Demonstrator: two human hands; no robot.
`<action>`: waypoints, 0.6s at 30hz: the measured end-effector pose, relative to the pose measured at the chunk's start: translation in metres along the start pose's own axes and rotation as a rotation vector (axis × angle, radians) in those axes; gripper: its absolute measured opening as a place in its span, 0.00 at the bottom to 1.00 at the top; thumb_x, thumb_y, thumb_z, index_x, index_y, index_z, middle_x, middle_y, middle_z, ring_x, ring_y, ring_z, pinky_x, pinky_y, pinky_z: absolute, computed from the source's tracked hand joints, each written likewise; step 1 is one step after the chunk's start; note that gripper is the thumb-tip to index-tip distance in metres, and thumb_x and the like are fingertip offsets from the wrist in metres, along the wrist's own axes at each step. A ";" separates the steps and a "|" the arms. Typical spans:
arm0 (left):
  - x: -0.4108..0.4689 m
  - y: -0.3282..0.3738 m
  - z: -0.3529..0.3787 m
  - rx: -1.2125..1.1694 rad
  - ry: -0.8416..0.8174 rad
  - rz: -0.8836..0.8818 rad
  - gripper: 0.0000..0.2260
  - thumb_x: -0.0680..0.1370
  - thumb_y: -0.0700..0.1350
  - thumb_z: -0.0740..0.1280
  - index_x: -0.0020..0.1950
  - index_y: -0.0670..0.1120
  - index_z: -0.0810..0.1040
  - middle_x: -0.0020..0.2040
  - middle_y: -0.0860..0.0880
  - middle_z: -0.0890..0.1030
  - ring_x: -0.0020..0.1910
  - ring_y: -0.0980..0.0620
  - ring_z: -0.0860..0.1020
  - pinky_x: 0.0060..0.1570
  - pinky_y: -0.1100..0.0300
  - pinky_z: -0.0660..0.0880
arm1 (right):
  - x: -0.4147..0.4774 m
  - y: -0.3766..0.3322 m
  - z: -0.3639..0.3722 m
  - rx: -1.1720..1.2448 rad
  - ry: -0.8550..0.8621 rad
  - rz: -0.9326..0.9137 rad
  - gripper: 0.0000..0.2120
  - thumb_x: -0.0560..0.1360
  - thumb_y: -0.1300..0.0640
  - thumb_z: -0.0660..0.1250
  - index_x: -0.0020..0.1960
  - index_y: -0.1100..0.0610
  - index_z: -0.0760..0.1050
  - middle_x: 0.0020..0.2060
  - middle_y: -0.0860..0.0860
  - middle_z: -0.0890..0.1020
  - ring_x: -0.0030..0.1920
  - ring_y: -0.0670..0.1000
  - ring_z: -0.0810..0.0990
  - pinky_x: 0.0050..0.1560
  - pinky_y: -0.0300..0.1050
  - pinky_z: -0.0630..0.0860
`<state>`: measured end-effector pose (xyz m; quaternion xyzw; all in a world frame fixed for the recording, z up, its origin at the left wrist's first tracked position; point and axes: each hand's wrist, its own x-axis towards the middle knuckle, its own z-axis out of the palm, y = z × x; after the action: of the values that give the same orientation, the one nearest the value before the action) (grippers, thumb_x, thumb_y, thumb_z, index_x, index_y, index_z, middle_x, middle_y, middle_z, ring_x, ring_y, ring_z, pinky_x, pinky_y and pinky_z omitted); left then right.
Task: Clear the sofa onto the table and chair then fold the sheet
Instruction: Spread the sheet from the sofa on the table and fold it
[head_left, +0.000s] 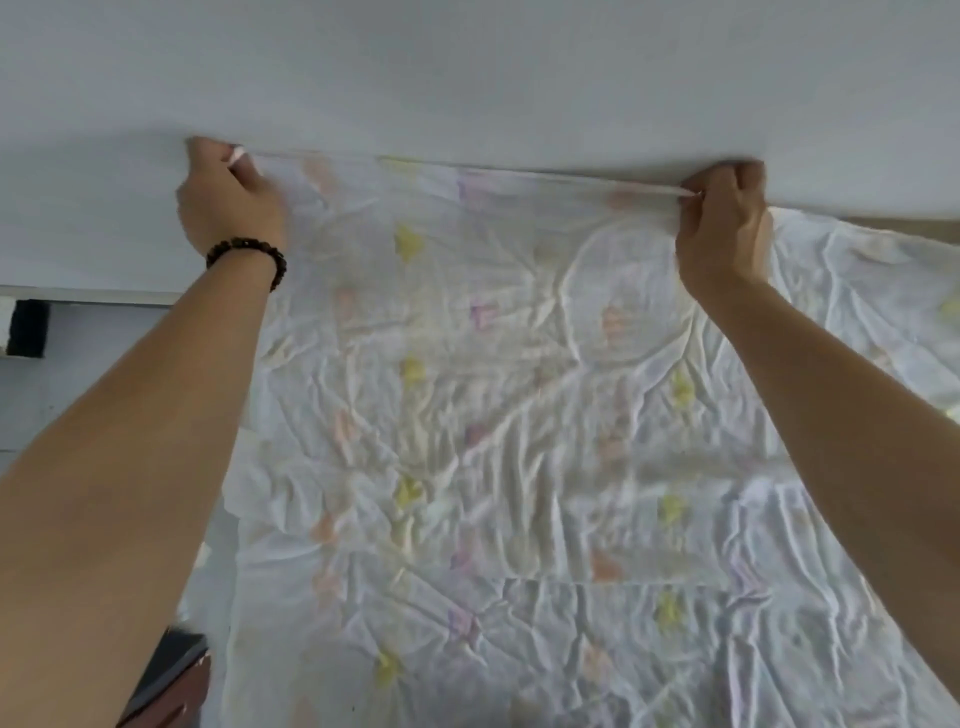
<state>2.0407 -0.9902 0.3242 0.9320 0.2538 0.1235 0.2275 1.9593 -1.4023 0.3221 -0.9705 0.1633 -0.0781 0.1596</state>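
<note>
A thin white sheet (493, 415) with faded yellow, pink and purple prints hangs crumpled in front of me and fills most of the view. My left hand (228, 202), with a dark bead bracelet at the wrist, pinches the sheet's top edge at the upper left. My right hand (722, 223) pinches the same top edge at the upper right. The edge is pulled taut between the two hands, both arms raised. More of the sheet trails off to the right. The sofa, table and chair are hidden.
A plain pale wall (467, 67) fills the upper part of the view. A dark square opening (26, 327) sits at the left edge under a white ledge. A dark brown piece of furniture (166, 680) shows at the lower left.
</note>
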 end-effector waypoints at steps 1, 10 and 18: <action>0.001 0.003 0.004 -0.066 0.001 -0.012 0.08 0.80 0.44 0.56 0.55 0.45 0.71 0.51 0.43 0.81 0.50 0.44 0.79 0.41 0.59 0.68 | 0.002 -0.004 0.004 0.027 0.031 0.025 0.10 0.78 0.62 0.60 0.58 0.62 0.74 0.61 0.63 0.72 0.45 0.65 0.77 0.40 0.52 0.68; -0.104 -0.023 0.022 -0.016 -0.121 0.301 0.38 0.78 0.62 0.61 0.79 0.42 0.53 0.77 0.38 0.57 0.76 0.38 0.57 0.74 0.50 0.51 | -0.097 -0.022 0.038 0.052 -0.129 -0.120 0.32 0.80 0.47 0.61 0.79 0.59 0.57 0.77 0.66 0.52 0.77 0.67 0.51 0.76 0.61 0.48; -0.096 -0.027 0.050 0.401 -0.402 0.398 0.41 0.73 0.75 0.44 0.79 0.53 0.48 0.79 0.41 0.49 0.78 0.39 0.46 0.71 0.33 0.43 | -0.090 -0.011 0.063 -0.207 -0.312 -0.060 0.42 0.74 0.23 0.47 0.80 0.44 0.45 0.80 0.56 0.45 0.78 0.64 0.41 0.75 0.60 0.36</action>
<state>1.9662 -1.0382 0.2569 0.9951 0.0366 -0.0728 0.0566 1.8915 -1.3441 0.2572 -0.9865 0.1145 0.0858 0.0797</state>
